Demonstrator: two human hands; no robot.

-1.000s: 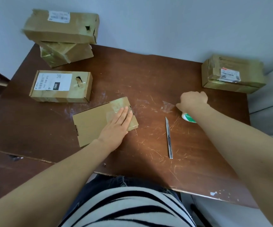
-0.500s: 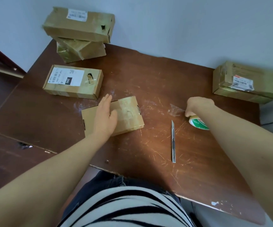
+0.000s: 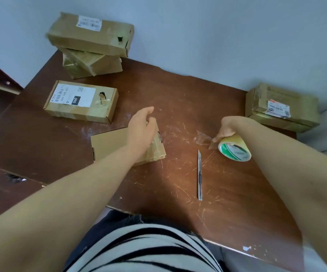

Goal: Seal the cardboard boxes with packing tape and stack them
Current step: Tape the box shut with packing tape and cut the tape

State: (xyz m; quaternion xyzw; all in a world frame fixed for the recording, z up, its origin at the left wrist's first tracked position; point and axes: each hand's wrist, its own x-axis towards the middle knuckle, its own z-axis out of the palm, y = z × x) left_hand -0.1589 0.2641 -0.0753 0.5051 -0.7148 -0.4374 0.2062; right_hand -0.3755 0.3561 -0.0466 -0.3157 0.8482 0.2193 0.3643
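Since a moment ago our left hand (image 3: 141, 130) has slid to the far edge of the flat box (image 3: 109, 146) and curls over it, gripping, while our right hand (image 3: 227, 128) has lifted the tape roll (image 3: 235, 149) off the table (image 3: 227, 203), fingers clenched on it, a clear strip trailing left. Bare scratched wood lies open between our arms, with only a knife (image 3: 199, 173) on it. A labelled box (image 3: 81, 101) reads "060"; two stacked boxes (image 3: 90, 36) stand back left, another box (image 3: 282, 107) far right, its label unreadable.
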